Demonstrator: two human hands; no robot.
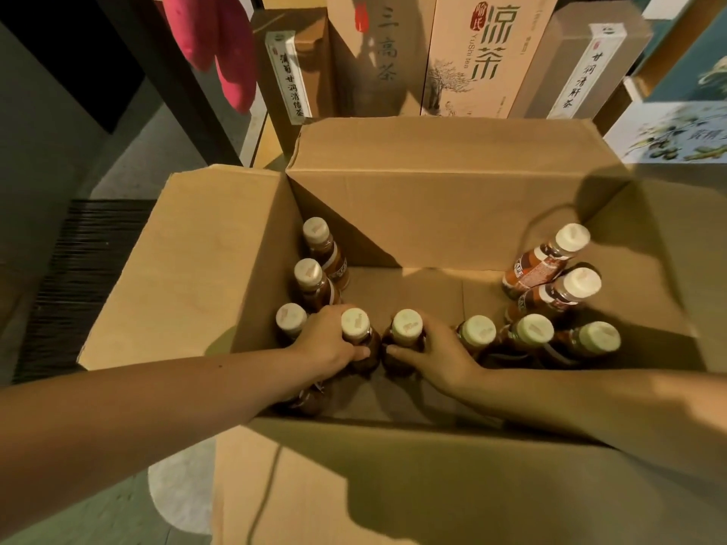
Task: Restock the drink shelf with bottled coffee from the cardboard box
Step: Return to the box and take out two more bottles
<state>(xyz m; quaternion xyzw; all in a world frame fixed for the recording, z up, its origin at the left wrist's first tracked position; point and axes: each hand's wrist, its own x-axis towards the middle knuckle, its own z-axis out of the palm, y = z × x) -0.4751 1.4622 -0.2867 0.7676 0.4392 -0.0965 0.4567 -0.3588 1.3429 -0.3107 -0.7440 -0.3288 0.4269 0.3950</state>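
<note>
Weight and slick plastic seemed likely, so the left hand (pixel 328 342) gripped one coffee bottle (pixel 355 323) and the right hand (pixel 438 356) the neighbour bottle (pixel 407 327), fingers curled just below the caps.

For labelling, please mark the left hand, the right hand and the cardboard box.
left hand (pixel 327 342): head view, back of hand.
right hand (pixel 440 356): head view, back of hand.
cardboard box (pixel 452 206): head view, far flap.

Grey floor (pixel 51 123), tea cartons (pixel 486 53) behind.
</note>
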